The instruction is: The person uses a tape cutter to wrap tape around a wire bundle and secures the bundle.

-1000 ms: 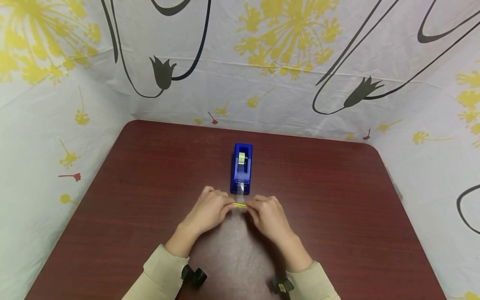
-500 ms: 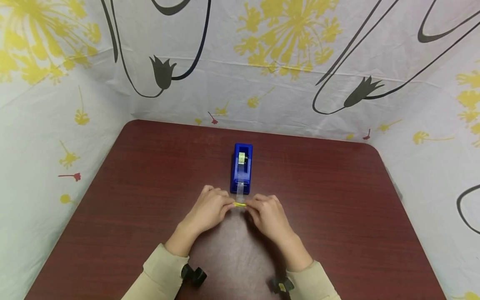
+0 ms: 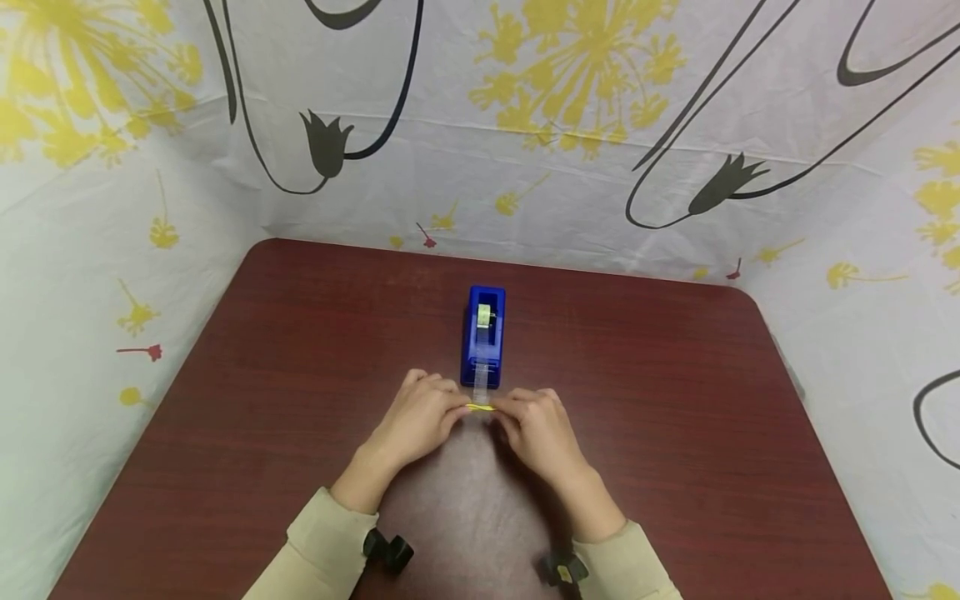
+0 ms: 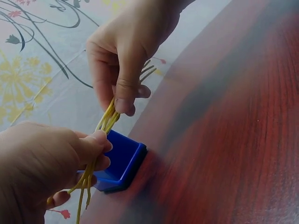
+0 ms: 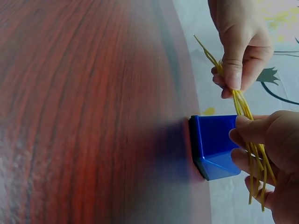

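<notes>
A thin bundle of yellow strands [image 3: 481, 407] is stretched between both hands just in front of the blue tape dispenser [image 3: 470, 343]. My left hand [image 3: 422, 421] pinches its left part, and my right hand [image 3: 538, 433] pinches the right part. In the left wrist view, loose strand ends [image 4: 88, 186] hang below the left fingers; in the right wrist view, other ends [image 5: 261, 179] fan out past the right fingers. A strip of clear tape [image 3: 481, 385] runs from the dispenser to the strands; whether it sticks to them cannot be told.
The dark red-brown table [image 3: 337, 317] has rounded far corners. A white patterned sheet [image 3: 450, 100] hangs behind it and on both sides. A black device [image 3: 387, 551] sits at the left cuff, and another [image 3: 564, 570] at the right.
Both hands and the yellow strands have shifted very slightly toward the dispenser. The grips look the same, and the dispenser has stayed in place.
</notes>
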`<state>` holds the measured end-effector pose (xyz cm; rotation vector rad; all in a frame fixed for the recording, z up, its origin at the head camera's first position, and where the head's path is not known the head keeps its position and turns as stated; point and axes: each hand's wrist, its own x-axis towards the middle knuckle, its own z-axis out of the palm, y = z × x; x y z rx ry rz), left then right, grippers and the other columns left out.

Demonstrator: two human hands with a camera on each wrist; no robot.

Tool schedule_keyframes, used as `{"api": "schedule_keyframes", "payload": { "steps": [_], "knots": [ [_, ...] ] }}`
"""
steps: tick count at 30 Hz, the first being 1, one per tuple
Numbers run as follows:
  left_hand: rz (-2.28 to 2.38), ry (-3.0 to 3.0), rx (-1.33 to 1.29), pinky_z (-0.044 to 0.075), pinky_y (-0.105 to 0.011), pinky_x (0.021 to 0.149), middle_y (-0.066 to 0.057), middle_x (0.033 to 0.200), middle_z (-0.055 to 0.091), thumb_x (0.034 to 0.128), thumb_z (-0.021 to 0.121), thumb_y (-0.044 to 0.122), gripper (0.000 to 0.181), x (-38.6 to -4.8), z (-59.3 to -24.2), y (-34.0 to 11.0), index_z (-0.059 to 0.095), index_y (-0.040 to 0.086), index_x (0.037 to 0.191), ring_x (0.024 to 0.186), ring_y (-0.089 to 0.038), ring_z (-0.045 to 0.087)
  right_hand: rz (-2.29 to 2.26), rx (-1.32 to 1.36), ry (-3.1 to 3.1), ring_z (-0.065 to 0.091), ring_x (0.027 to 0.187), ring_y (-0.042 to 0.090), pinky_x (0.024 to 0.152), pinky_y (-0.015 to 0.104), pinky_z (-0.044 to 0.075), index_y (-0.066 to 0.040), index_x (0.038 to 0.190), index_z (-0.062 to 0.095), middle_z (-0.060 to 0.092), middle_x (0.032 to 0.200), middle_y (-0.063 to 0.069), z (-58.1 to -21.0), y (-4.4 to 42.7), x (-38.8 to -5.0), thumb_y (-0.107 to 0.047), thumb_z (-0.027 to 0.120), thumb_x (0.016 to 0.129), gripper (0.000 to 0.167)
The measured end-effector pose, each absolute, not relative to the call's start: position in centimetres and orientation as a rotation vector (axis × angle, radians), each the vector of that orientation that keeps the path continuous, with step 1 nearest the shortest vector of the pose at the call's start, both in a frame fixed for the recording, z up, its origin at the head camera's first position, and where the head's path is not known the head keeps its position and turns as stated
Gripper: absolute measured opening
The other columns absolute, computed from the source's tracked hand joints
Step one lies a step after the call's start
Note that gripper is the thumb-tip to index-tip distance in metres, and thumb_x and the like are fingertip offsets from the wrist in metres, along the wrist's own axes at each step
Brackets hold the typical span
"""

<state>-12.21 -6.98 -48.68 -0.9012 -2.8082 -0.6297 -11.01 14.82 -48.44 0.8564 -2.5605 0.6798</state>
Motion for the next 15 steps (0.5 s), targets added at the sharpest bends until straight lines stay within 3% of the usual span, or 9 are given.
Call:
{"api": "schedule_keyframes", "payload": {
  "steps": [6,15],
  "knots": [
    [-0.648,-2.878,-0.869,0.038,-0.040,0.091,0.011,0.087,0.066,0.1015,0.063,0.027,0.018,-12.12,-48.41,-6.78,0.080,0.019,0.103,0.080,-0.013,0.059,0.667,0.851,-2.539,0.070,0.072,0.013,0.072,0.038,0.048,-0.013,0.091,0.081,0.074,0.082,-0.002,-48.70,14.92,-11.03,-0.004,0.082,0.082,0.013],
    [-0.581,-2.877,-0.904,0.038,-0.043,0.094,0.011,0.087,0.071,0.0968,0.070,0.024,0.008,-12.16,-48.27,-6.92,0.078,0.023,0.095,0.083,-0.012,0.064,0.661,0.846,-2.547,0.070,0.074,0.013,0.073,0.038,0.047,-0.013,0.094,0.081,0.074,0.084,-0.002,-48.78,14.91,-10.98,-0.007,0.083,0.081,0.014]
  ]
}}
